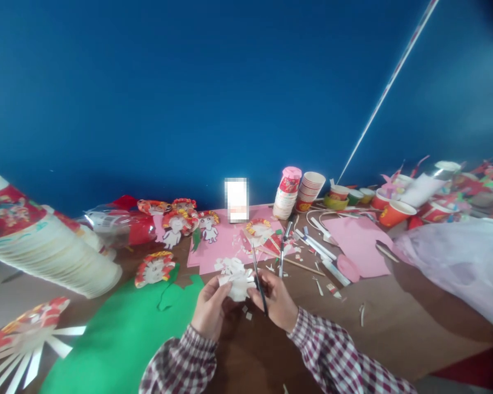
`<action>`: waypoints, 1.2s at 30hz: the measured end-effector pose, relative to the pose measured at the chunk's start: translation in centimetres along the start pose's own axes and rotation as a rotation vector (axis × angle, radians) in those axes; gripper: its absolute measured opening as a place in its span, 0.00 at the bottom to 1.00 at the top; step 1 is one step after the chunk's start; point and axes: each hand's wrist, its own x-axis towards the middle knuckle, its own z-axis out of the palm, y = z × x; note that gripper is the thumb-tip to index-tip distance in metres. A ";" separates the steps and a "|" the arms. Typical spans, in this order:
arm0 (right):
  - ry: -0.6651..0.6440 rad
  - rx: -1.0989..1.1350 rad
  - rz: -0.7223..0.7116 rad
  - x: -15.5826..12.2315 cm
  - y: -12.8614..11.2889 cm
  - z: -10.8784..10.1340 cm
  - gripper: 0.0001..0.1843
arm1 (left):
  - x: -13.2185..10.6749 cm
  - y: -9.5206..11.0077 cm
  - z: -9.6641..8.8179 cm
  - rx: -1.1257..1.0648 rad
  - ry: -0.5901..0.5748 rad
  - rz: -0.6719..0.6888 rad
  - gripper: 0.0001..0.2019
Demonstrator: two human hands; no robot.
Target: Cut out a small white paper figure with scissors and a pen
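Observation:
Low in the centre of the head view, my left hand (209, 307) pinches a crumpled white paper piece (239, 288) between thumb and fingers. My right hand (277, 300) is closed at the paper's right edge, its fingertips against it. A slim dark tool with a pointed metal tip (259, 282) lies across the right fingers, its tip pointing away from me. Whether it is scissors seen edge-on I cannot tell. Just beyond the paper are white scraps (229, 266) on a pink sheet (224, 246). Small paper bits (248, 316) lie beneath my hands.
Green paper (127, 328) and a leaning cup stack (53, 246) are at left. Decorated paper figures (172, 237) lie behind. Two cup stacks (287, 191) stand at the back. Pens (316, 244), a second pink sheet (359, 246) and a plastic bag (456, 262) occupy the right.

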 end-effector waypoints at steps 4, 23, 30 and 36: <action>-0.049 0.007 0.039 -0.1 0.0 0.0 0.09 | 0.1 -0.3 -0.1 0.027 -0.012 -0.006 0.14; -0.153 -0.098 0.102 -0.1 0.2 -0.3 0.12 | 0.6 -0.5 -0.1 0.005 0.034 0.044 0.13; -0.100 -0.308 -0.035 -1.2 0.0 0.0 0.16 | 1.5 -0.1 -1.0 -0.014 0.161 0.112 0.14; -0.243 -0.416 0.048 -1.4 -0.1 0.4 0.13 | 1.3 0.5 -0.9 -0.110 0.173 0.163 0.12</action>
